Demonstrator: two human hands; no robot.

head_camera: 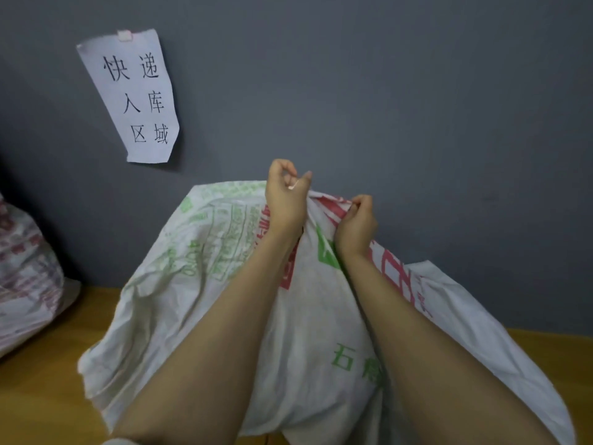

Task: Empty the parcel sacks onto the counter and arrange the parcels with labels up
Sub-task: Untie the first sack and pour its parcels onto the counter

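Note:
A big white woven sack (205, 271) printed in green and red stands bulging on the wooden counter (48, 396), its top raised against the wall. My left hand (285, 194) is at the sack's top, fingers curled, pinching something small and pale, perhaps a tie or thread. My right hand (356, 223) grips the gathered fabric at the sack's top right beside it. No parcels show; the sack's contents are hidden.
A second white sack with red print (25, 277) lies on the counter at the left edge. A grey wall (417, 107) rises right behind the counter, with a paper sign (134, 97) taped to it at the upper left.

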